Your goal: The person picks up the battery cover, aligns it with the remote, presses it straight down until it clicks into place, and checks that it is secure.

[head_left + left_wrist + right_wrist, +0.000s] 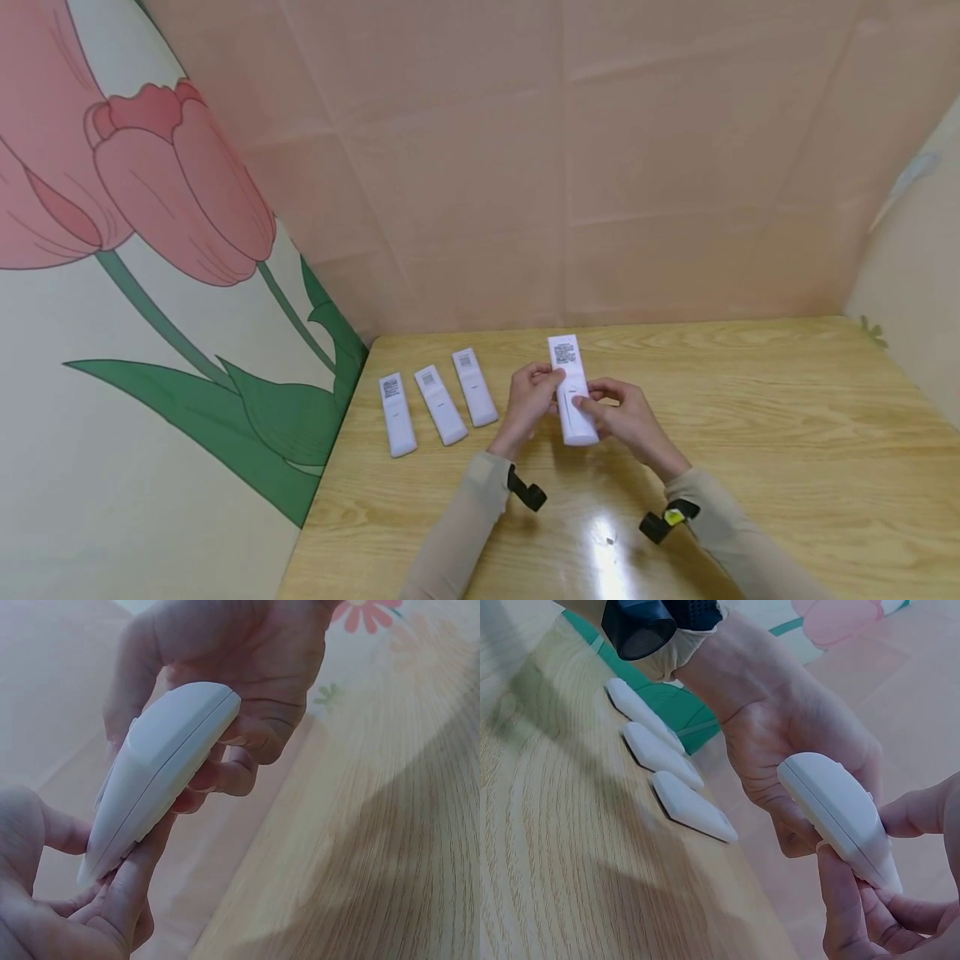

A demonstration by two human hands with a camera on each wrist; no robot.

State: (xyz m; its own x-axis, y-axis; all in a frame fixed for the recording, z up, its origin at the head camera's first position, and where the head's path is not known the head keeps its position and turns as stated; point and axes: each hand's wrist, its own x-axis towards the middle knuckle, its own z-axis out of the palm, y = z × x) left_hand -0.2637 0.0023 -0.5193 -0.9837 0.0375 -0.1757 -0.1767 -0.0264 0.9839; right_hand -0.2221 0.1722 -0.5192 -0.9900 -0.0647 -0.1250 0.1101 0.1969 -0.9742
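A white remote control (579, 429) is held up over the table, its back with a printed label turned toward the head camera. My left hand (528, 400) grips it along the left edge, thumb on the back below the label. From the right, my right hand (628, 419) holds the lower half, its thumb on the battery cover (573, 412). In the left wrist view that cover's edge stands slightly raised from the casing. Fingers of both hands curl beneath the remote, hiding much of its button side.
Three more white remotes lie back up in a slanted row at left: one nearest the wall (397, 421), a middle one (442, 412) and one closest to my left hand (476, 396). The wooden table (750, 417) meets a pink backdrop (465, 167) behind and a tulip-patterned wall at left.
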